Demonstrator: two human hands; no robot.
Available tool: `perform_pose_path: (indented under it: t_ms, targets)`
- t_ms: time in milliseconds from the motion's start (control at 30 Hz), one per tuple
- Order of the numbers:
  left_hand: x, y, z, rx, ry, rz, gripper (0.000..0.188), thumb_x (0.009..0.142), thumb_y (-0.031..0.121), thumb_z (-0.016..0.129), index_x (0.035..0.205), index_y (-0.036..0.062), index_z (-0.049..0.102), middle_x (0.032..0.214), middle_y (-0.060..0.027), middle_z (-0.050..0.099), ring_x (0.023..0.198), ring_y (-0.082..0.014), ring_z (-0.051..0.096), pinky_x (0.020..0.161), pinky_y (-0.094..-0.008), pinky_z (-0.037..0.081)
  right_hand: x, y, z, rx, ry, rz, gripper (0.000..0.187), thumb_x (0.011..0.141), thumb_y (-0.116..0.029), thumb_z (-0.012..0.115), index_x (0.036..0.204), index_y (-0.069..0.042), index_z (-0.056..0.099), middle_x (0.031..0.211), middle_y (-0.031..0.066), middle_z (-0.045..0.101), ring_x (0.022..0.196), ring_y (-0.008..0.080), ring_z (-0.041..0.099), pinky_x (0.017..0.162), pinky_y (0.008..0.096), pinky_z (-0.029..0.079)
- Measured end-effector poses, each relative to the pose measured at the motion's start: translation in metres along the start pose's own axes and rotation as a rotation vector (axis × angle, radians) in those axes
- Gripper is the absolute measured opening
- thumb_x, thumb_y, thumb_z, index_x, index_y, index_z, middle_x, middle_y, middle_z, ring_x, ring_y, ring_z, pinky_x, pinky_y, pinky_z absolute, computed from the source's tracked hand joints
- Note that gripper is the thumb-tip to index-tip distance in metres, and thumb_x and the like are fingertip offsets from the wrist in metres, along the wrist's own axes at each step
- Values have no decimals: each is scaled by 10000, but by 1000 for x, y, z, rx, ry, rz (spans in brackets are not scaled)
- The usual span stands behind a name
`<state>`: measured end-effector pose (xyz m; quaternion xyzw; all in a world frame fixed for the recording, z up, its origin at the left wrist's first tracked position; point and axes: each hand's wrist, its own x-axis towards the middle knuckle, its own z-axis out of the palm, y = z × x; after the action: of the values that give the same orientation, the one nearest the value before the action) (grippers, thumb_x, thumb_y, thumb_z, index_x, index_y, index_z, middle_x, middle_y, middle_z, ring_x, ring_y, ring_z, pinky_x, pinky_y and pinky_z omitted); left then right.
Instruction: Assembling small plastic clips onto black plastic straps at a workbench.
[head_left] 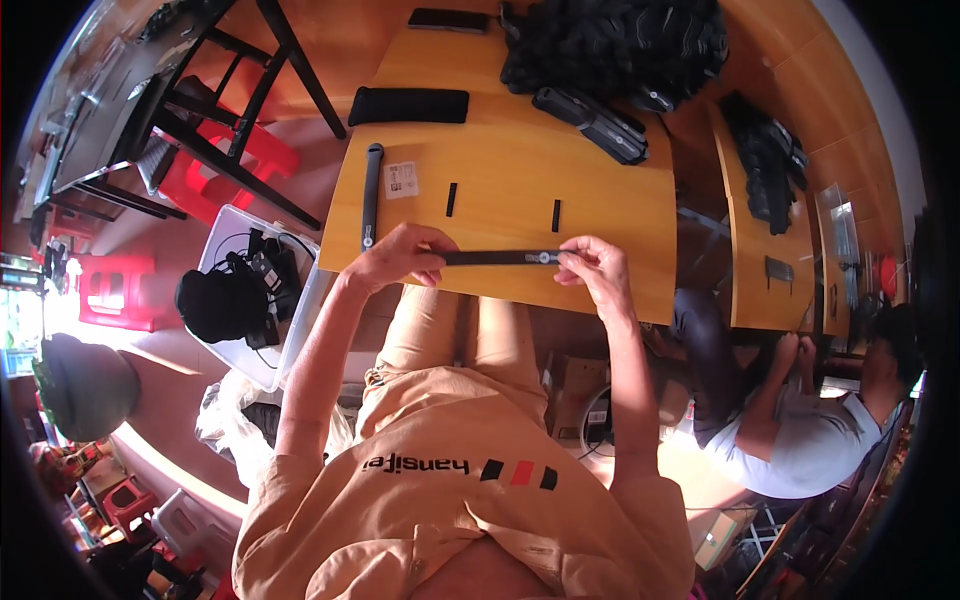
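Observation:
My left hand (400, 255) and my right hand (595, 268) hold the two ends of a flat black strap (495, 258) stretched level above the near edge of the wooden table (600, 200). The right fingers pinch its end by a small silver stud. A second black strap (372, 195) lies lengthwise on the table's left side. Beside it rests a small white card (402, 179). Two short black loops (451, 199) (556, 215) lie on the tabletop beyond the held strap.
A black pouch (408, 105), a dark phone (448, 19), a black bag (615, 40) and a black case (592, 122) sit at the table's far side. A clear bin (225, 225) with cables stands on the floor left. Another person (800, 430) sits at right.

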<state>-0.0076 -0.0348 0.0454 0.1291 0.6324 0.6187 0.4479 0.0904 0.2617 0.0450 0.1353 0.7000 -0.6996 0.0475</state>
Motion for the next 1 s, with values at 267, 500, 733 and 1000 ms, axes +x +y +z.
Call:
perform_pose_path:
  t_ms: [267,500,733,1000]
  targets:
    - [11,19,-6,-153,358,221,188,840,62,571,981,-63,559,755,-84,615,592,-107,591,542,-234,521,29,18,27,118,336,-258,184,883,-164,568,954,-3,621,834,64,628,782,130,624,723,254,497]
    - [-9,53,-16,-202,441,397,157,873,80,548,991,-25,557,772,-61,623,589,-72,575,545,-193,488,46,19,71,-1138,41,-659,613,863,-326,555,1298,54,350,1388,233,290,1276,349,314,1053,431,259]
    - [-22,49,-20,-179,445,399,188,857,104,581,983,-35,569,772,-64,616,581,-70,558,546,-189,481,-36,46,93,-1101,-396,-733,622,825,-404,572,1297,-30,419,1409,207,267,1285,325,311,1052,424,276]
    - [-20,55,-6,-59,326,332,156,845,67,571,968,-27,569,754,-58,614,578,-69,553,533,-198,486,-22,-14,62,-692,268,-826,343,766,-38,637,1101,-15,568,1138,179,532,1083,356,491,922,409,410]
